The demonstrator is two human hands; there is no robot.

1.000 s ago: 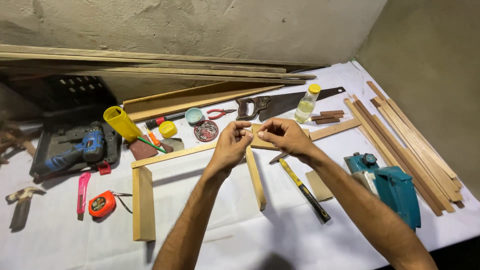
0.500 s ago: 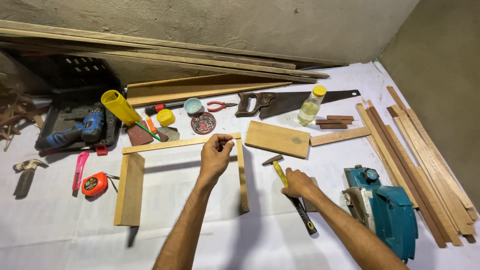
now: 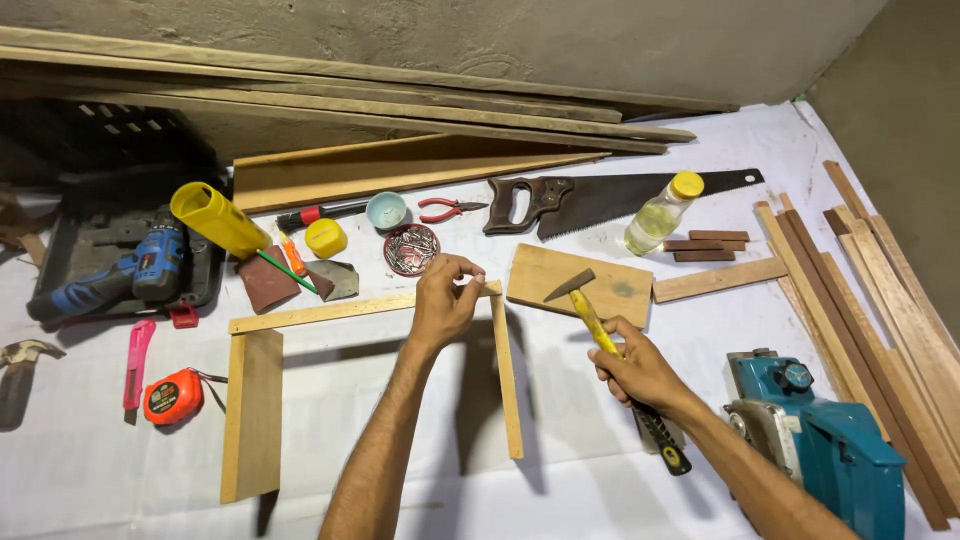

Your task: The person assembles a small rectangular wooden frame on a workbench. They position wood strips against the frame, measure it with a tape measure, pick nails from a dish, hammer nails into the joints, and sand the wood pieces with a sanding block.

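Head view: left hand [image 3: 443,303] pinches at the wooden frame's [image 3: 360,308] far right corner, mid-counter; right hand [image 3: 637,368] is clamped on a hammer [image 3: 615,352] just beside it. Bare white counter [image 3: 380,400] lies inside the frame; planks [image 3: 880,300] line the right edge, a concrete wall [image 3: 600,40] the far edge.

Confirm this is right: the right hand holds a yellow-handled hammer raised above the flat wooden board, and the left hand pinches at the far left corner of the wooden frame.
Not quite. The head view shows the left hand pinching at the far right corner of the wooden frame, where the top strip meets the right strip. The rest holds: the right hand holds the yellow-handled hammer raised above the flat wooden board.
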